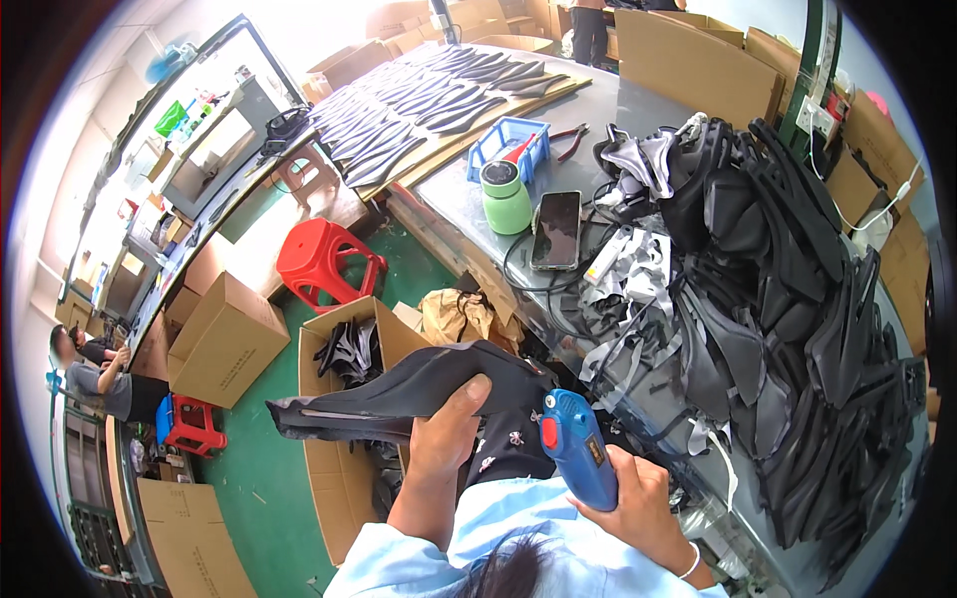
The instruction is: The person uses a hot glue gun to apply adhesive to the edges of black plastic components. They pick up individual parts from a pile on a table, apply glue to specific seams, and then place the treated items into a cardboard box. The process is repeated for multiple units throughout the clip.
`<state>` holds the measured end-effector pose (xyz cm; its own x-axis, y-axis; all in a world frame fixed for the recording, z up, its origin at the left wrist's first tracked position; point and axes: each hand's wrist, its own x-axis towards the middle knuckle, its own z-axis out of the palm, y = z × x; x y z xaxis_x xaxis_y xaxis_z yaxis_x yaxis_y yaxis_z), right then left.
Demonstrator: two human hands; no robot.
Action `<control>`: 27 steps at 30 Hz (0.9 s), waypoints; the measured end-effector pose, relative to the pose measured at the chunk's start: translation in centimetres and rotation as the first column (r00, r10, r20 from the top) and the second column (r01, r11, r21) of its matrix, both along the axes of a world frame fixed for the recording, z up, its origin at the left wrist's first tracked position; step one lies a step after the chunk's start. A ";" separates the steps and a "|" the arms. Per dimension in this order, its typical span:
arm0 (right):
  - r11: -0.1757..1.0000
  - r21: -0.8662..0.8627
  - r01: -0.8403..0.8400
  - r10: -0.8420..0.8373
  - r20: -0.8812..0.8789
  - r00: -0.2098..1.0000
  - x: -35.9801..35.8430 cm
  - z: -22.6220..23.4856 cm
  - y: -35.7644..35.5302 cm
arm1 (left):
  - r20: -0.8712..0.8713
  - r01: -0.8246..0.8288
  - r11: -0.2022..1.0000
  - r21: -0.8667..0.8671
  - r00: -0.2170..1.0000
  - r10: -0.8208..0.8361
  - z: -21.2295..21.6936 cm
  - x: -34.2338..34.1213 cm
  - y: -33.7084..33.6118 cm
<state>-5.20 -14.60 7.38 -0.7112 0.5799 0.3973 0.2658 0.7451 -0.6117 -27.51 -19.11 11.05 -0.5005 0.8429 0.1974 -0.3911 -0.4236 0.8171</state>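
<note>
My left hand (445,435) grips a long, curved black moulded piece (399,387), its thumb pressed on top and the other fingers mostly hidden underneath. The piece stretches leftward over an open carton (344,488). In my right hand (643,506) is a blue handheld power tool (581,450) with a red button; its head points up toward the right end of the black piece, with a small gap between them. What kind of tool it is, I cannot tell. Right of the tool, a large heap of similar black pieces (743,299) covers much of the metal table (608,100).
Near the table's left side stand a green bottle (506,204), a phone (556,231), a blue basket (510,145) and red-handled pliers (572,143). Flat grey pieces (429,95) lie in rows beyond. A red stool (327,261) and cartons (229,339) stand left. Another person (105,384) sits far left.
</note>
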 end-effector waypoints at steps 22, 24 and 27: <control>0.994 -0.111 -0.004 -0.006 -0.087 0.996 -0.8 0.6 -0.2 | -0.099 -0.062 0.995 -0.074 0.994 0.055 -1.2 1.8 0.9; 0.994 -0.105 -0.007 -0.001 -0.082 0.997 -0.8 0.8 -0.2 | -0.097 -0.029 0.996 -0.090 0.995 0.020 -1.0 1.7 0.6; 0.997 -0.071 0.006 -0.010 -0.055 0.998 -0.7 0.8 -0.2 | -0.153 -0.013 0.985 -0.170 0.988 -0.013 -0.7 1.4 0.5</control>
<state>-5.87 -14.82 8.15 -0.6844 0.6134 0.3942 0.2358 0.6977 -0.6764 -26.08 -18.64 10.37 -0.4754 0.8707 0.1259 -0.2559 -0.2737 0.9271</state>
